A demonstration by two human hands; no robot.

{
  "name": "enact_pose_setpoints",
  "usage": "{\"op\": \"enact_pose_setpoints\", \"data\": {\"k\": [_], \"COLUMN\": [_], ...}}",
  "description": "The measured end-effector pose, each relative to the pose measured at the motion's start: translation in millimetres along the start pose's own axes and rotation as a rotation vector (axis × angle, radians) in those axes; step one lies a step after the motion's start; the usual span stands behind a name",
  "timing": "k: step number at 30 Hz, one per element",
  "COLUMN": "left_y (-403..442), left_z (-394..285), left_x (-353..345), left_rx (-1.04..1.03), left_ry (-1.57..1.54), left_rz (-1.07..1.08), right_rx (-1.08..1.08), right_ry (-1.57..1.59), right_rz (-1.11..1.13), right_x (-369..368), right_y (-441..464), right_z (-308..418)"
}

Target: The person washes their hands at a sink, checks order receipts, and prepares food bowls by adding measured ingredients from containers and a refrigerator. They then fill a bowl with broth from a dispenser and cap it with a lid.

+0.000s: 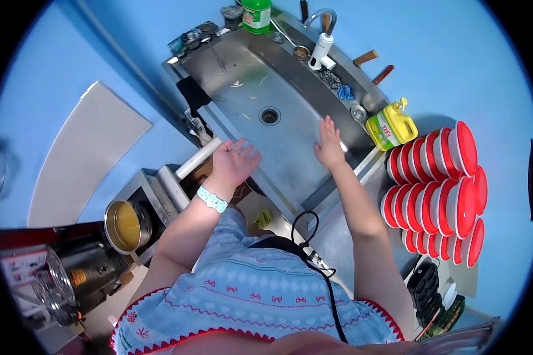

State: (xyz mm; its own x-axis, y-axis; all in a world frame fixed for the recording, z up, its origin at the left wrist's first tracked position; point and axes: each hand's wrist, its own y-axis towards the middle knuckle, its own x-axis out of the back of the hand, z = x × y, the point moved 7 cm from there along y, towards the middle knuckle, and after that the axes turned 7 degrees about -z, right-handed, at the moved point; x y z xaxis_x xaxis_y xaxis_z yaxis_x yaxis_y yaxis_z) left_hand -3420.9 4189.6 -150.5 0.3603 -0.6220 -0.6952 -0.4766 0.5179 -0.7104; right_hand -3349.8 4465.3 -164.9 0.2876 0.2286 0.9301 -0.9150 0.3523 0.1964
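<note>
My left hand (236,161) is held palm up beside the near left edge of the sink, fingers apart, with nothing in it. A pale blue band (211,199) circles that wrist. Over the right side of the basin hangs my right hand (330,142), its fingers stretched out and holding nothing. Between and beyond both hands lies the stainless steel sink (290,157), with a round drain (270,116) and a few small scraps on its bottom. At its back rim stands a white and chrome faucet (321,52).
Stacks of red-lidded white bowls (463,204) stand at right, near a yellow detergent jug (391,127). A green bottle (256,16) is behind the sink. On the left are a pot of yellowish liquid (123,226) and a white board (89,157). A black cable (331,290) crosses my front.
</note>
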Motion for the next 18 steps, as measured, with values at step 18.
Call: {"op": "enact_pose_setpoints", "data": {"k": [18], "left_y": [322.9], "left_z": [-45.8], "left_x": [-205.6], "left_rx": [0.059], "left_ry": [0.378], "left_rz": [0.278], "right_rx": [-0.700], "right_ry": [1.153], "right_rz": [-0.433], "right_x": [-117.7], "right_y": [241.5], "right_z": [-27.6]}}
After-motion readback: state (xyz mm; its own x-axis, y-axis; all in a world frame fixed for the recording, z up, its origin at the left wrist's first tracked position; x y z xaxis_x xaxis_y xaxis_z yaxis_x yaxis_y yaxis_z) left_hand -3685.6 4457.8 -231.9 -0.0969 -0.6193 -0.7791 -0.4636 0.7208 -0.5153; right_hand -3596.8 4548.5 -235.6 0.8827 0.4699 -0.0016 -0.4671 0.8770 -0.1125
